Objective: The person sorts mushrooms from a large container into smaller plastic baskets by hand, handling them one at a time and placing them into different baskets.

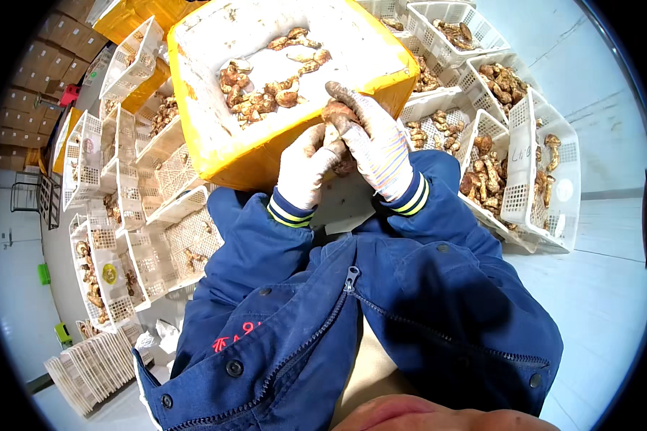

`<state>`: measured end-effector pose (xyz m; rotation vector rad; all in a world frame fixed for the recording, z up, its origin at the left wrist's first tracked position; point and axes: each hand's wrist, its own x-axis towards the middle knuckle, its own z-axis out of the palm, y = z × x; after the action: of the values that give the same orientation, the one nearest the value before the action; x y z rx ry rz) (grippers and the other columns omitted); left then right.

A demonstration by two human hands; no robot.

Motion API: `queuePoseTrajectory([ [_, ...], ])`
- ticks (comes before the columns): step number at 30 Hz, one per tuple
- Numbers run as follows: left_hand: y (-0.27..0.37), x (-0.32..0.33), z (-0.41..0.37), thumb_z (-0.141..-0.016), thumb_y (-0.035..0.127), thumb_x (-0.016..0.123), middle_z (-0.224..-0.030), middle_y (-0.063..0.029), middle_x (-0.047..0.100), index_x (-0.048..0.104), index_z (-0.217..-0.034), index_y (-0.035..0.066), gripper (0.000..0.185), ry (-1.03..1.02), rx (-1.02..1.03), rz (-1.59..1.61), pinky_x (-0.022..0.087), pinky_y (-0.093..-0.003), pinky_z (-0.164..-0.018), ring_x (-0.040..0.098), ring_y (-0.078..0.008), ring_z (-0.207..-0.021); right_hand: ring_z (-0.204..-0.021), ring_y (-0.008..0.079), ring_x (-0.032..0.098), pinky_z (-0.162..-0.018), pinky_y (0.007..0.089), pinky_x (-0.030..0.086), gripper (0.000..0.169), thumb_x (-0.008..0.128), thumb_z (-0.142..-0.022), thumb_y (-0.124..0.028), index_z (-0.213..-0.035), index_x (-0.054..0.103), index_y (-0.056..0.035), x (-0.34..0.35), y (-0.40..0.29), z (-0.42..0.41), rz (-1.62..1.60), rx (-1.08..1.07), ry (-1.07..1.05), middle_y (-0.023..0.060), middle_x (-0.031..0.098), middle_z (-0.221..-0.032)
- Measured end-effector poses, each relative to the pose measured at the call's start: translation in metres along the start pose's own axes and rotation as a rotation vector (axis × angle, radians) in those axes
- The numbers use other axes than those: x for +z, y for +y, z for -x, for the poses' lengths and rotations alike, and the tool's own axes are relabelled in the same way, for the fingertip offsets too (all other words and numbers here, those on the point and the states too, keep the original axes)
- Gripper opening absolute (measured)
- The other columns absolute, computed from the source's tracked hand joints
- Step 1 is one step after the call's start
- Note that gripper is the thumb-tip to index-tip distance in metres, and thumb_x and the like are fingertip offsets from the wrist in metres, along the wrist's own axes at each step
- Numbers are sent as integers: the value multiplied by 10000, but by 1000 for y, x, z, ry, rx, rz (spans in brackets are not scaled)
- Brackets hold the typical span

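Both hands wear soiled whitish work gloves and are close together at the near rim of a yellow-taped white foam box (296, 139). A brown-capped mushroom (338, 113), which looks like a matsutake, is held between them. My right hand (380, 143) wraps the cap from the right, its fingers partly hiding it. My left hand (305, 167) pinches the pale stem from the left. Another brown mushroom (345, 166) shows just below the hands; what supports it is hidden. Inside the box, several mushrooms (259, 99) lie in loose clusters on the white bottom.
White perforated plastic baskets with mushrooms stand on the right, one (563, 188) tilted nearest the wall. More baskets (183, 237) stand stacked on the left. A stack of flat white baskets (94, 372) is at lower left. Cardboard cartons (59, 43) and a metal cart (48, 199) stand farther back.
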<state>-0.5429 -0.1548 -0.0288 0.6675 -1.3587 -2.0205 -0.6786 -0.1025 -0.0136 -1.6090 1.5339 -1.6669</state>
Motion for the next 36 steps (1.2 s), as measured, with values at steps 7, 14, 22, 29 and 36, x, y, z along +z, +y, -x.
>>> queuePoseTrajectory([
  [7,11,2,6,-841,191,622,-703,-29,589,620,-894,-28,226,137,79,-234,420,-221,-560,519,-82,-615,-1027,154,552,-925,271,414,425,528,-938,-213,-1296,467,7,6,4,11,-123,100,-52,112,608,-1097],
  [14,-9,6,-11,-879,229,574,-981,-74,593,517,-1152,-67,407,-110,-111,24,444,-249,-772,554,-127,-853,-1108,182,522,-993,293,373,548,587,-819,-85,-1332,407,-16,-21,28,17,-74,66,-44,137,554,-1196],
  [22,-10,7,-30,-918,302,537,-1080,-120,600,445,-1278,-11,486,-150,-181,-133,474,-285,-812,589,-156,-889,-992,196,575,-860,319,462,515,630,-804,-179,-1282,475,-67,-148,74,46,-138,240,414,107,600,-1093],
  [29,39,-9,-29,-922,280,527,-1118,-158,601,485,-1252,-23,450,-110,100,-334,463,-371,-911,602,-252,-992,-1069,266,570,-948,334,421,502,639,-817,-196,-1269,493,-33,-286,107,93,781,271,663,147,593,-1180],
  [36,124,-34,-73,-943,193,471,-1156,-182,585,479,-1245,-63,396,-31,393,-652,441,-357,-934,576,-256,-1071,-1008,198,598,-914,293,442,298,534,-891,-114,-1138,586,46,-229,81,-6,-6,-21,757,134,633,-1080],
])
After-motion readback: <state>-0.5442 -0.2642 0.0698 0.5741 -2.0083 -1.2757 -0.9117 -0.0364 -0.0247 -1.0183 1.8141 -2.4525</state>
